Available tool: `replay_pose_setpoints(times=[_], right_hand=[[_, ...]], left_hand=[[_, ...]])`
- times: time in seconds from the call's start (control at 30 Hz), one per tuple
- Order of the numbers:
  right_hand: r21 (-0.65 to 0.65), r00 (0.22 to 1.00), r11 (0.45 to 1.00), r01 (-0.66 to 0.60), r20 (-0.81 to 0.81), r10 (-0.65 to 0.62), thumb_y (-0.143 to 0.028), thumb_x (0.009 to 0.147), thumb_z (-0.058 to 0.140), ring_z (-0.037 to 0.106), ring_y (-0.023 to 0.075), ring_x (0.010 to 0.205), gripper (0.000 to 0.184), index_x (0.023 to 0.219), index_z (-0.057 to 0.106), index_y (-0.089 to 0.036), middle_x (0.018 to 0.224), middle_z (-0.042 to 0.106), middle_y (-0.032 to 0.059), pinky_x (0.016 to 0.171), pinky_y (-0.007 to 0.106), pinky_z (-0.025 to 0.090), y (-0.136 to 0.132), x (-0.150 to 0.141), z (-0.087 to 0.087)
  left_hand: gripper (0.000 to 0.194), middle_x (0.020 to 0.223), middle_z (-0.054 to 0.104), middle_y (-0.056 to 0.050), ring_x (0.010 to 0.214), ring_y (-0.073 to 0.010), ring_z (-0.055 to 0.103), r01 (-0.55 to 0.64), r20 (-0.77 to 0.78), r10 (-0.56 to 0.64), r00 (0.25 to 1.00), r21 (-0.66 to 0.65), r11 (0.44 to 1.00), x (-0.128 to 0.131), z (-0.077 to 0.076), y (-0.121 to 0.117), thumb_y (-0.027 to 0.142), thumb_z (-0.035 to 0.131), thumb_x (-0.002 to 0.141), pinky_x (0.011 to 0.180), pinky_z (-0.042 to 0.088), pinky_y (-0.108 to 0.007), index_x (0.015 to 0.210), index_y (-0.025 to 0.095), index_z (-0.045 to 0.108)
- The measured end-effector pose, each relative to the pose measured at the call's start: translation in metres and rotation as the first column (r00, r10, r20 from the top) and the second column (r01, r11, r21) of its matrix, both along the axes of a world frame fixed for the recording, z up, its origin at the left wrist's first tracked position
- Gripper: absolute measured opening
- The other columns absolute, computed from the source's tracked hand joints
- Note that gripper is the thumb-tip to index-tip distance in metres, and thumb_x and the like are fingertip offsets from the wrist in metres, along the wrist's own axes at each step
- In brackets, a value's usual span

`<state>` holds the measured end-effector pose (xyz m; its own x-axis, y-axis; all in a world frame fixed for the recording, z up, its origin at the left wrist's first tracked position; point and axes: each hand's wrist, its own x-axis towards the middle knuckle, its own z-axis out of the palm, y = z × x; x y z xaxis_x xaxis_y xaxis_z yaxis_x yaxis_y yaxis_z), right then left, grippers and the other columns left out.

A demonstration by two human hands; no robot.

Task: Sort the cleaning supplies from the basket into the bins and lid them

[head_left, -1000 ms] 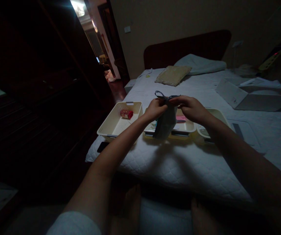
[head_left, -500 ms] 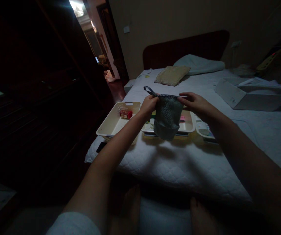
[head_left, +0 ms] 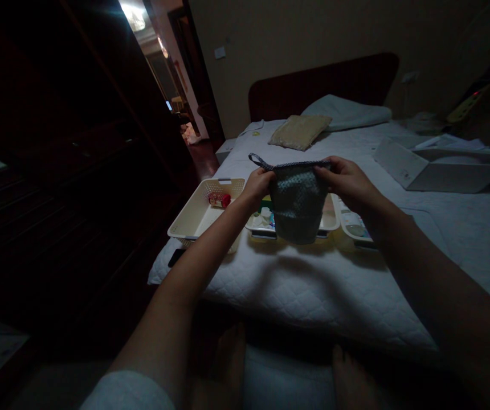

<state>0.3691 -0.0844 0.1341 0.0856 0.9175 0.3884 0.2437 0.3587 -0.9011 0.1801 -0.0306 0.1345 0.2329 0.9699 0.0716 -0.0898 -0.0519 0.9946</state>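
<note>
A dark grey-green mesh pouch (head_left: 299, 205) with a patterned trim and a small loop at its upper left hangs spread between my hands. My left hand (head_left: 261, 185) pinches its top left corner. At the top right corner, my right hand (head_left: 344, 177) grips the trim between thumb and fingers. Behind and below the pouch is a cream basket (head_left: 334, 219), partly hidden by it, with small white and green items showing inside. Left of that stands another cream basket (head_left: 180, 228) holding a red packaged item (head_left: 220, 199).
A third light basket (head_left: 358, 230) sits right of the pouch on the white quilted bed (head_left: 305, 290). A white open box (head_left: 450, 168) with papers lies at the right. Farther back are a beige cushion (head_left: 299, 132) and a folded pale cover (head_left: 347, 114). A dark flat object (head_left: 176, 257) lies by the left basket.
My right hand has moved slightly right and now grips the trim more firmly. The pouch is stretched wider and flatter, covering the pink item in the middle basket.
</note>
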Motion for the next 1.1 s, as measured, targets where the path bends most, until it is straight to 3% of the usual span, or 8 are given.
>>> replay_pose_setpoints(times=[0.1, 0.2, 0.4, 0.57, 0.7, 0.83, 0.97, 1.1], right_hand=[[0.019, 0.996, 0.998, 0.066, -0.057, -0.065, -0.042, 0.077, 0.065, 0.062, 0.0190, 0.076, 0.022, 0.082, 0.059, -0.021, 0.077, 0.063, 0.0025, 0.065, 0.031, 0.051, 0.002, 0.000, 0.003], [0.050, 0.989, 0.991, 0.121, -0.091, -0.117, -0.044, 0.078, 0.064, 0.063, 0.0207, 0.082, 0.023, 0.087, 0.059, -0.023, 0.083, 0.064, 0.0028, 0.068, 0.034, 0.052, 0.004, 0.004, 0.006], [0.068, 0.972, 0.980, 0.187, -0.156, -0.175, -0.049, 0.078, 0.062, 0.061, 0.0199, 0.080, 0.027, 0.085, 0.054, -0.025, 0.082, 0.061, 0.0021, 0.070, 0.036, 0.051, 0.009, 0.018, 0.002], [-0.015, 0.953, 0.983, 0.182, -0.245, -0.180, -0.045, 0.078, 0.062, 0.056, 0.0171, 0.071, 0.025, 0.083, 0.050, -0.024, 0.076, 0.054, 0.0006, 0.067, 0.034, 0.049, 0.009, 0.020, 0.002], [-0.158, 0.955, 0.987, 0.020, -0.291, -0.066, -0.042, 0.080, 0.063, 0.060, 0.0184, 0.072, 0.021, 0.078, 0.051, -0.024, 0.076, 0.059, 0.0024, 0.066, 0.034, 0.053, 0.003, 0.014, 0.007], [-0.303, 0.945, 0.946, -0.118, -0.328, 0.013, -0.034, 0.081, 0.064, 0.063, 0.0164, 0.069, 0.014, 0.081, 0.056, -0.022, 0.078, 0.064, 0.0030, 0.071, 0.034, 0.056, -0.003, 0.009, 0.007], [-0.324, 0.943, 0.923, -0.208, -0.318, 0.101, -0.033, 0.081, 0.064, 0.066, 0.0169, 0.069, 0.015, 0.088, 0.058, -0.021, 0.083, 0.068, 0.0058, 0.074, 0.036, 0.058, -0.006, 0.007, 0.001], [-0.393, 0.959, 0.895, -0.212, -0.262, 0.112, -0.028, 0.076, 0.069, 0.067, 0.0161, 0.068, 0.043, 0.117, 0.054, -0.022, 0.085, 0.067, 0.0037, 0.072, 0.034, 0.058, -0.008, 0.006, -0.005]], left_hand=[[0.015, 0.068, 0.053, 0.002, 0.062, -0.0109, 0.050, 0.182, 0.030, -0.180, 0.983, -0.074, 0.981, -0.001, -0.006, -0.004, 0.017, 0.058, 0.062, 0.065, 0.040, -0.026, 0.075, 0.019, 0.052], [0.019, 0.074, 0.059, 0.000, 0.068, -0.0121, 0.055, 0.363, 0.033, -0.362, 0.931, -0.171, 0.916, -0.002, -0.014, -0.009, 0.024, 0.067, 0.064, 0.070, 0.043, -0.028, 0.079, 0.017, 0.057], [0.024, 0.081, 0.066, -0.005, 0.074, -0.0131, 0.058, 0.487, 0.026, -0.491, 0.871, -0.182, 0.854, 0.000, -0.027, -0.012, 0.025, 0.077, 0.062, 0.077, 0.044, -0.030, 0.080, 0.014, 0.065], [0.029, 0.085, 0.069, -0.005, 0.079, -0.0176, 0.062, 0.435, 0.169, -0.412, 0.895, -0.137, 0.890, 0.004, -0.019, -0.015, 0.026, 0.076, 0.060, 0.075, 0.046, -0.030, 0.085, 0.016, 0.065], [0.029, 0.087, 0.069, -0.005, 0.084, -0.0187, 0.062, 0.351, 0.209, -0.325, 0.922, -0.100, 0.931, 0.007, -0.012, -0.014, 0.028, 0.075, 0.063, 0.072, 0.046, -0.028, 0.087, 0.017, 0.063], [0.025, 0.079, 0.066, -0.003, 0.075, -0.0155, 0.060, 0.250, 0.213, -0.226, 0.950, -0.090, 0.964, 0.008, -0.011, -0.010, 0.030, 0.072, 0.066, 0.067, 0.044, -0.026, 0.084, 0.017, 0.060], [0.021, 0.068, 0.061, 0.002, 0.062, -0.0118, 0.054, 0.135, 0.240, -0.105, 0.965, -0.111, 0.985, 0.006, -0.015, -0.006, 0.027, 0.069, 0.067, 0.060, 0.041, -0.025, 0.081, 0.018, 0.057], [0.019, 0.062, 0.056, 0.004, 0.056, -0.0106, 0.051, 0.050, 0.261, -0.003, 0.965, -0.175, 0.983, 0.004, -0.020, 0.001, 0.027, 0.068, 0.067, 0.059, 0.040, -0.025, 0.076, 0.018, 0.053]])
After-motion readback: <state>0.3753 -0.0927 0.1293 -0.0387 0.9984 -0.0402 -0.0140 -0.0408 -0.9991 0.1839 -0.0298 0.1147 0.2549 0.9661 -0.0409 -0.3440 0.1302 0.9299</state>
